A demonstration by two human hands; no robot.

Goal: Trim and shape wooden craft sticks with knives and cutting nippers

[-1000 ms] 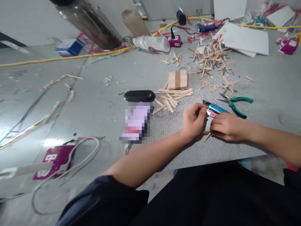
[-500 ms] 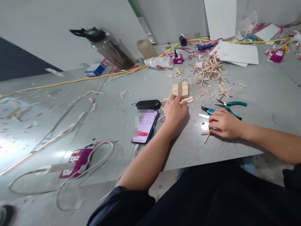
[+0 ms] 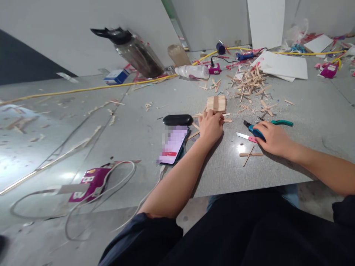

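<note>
My left hand (image 3: 211,127) has its fingers curled down onto loose wooden craft sticks (image 3: 227,120), just in front of a banded bundle of sticks (image 3: 216,104). Its fingertips are partly hidden. Around the blue utility knife (image 3: 257,132) my right hand (image 3: 273,138) is closed, palm down. A pink-handled blade (image 3: 244,136) lies beside that hand, partly under its fingers. Closer to the table edge, two craft sticks form a cross (image 3: 251,154). Green-handled pliers (image 3: 283,123) lie behind the right hand, which partly covers them.
Left of my left hand are a phone (image 3: 174,144) and a black case (image 3: 177,119). A pile of stick pieces (image 3: 251,81) sits farther back. Along the wall stand a large dark bottle (image 3: 141,55), a clear bottle (image 3: 192,72) and white sheets (image 3: 285,64). A white cable (image 3: 133,170) loops at left.
My right hand has moved up off the crossed sticks onto the utility knife, uncovering the cross and the pink handle. My left hand stays at the loose sticks. The view has shifted slightly.
</note>
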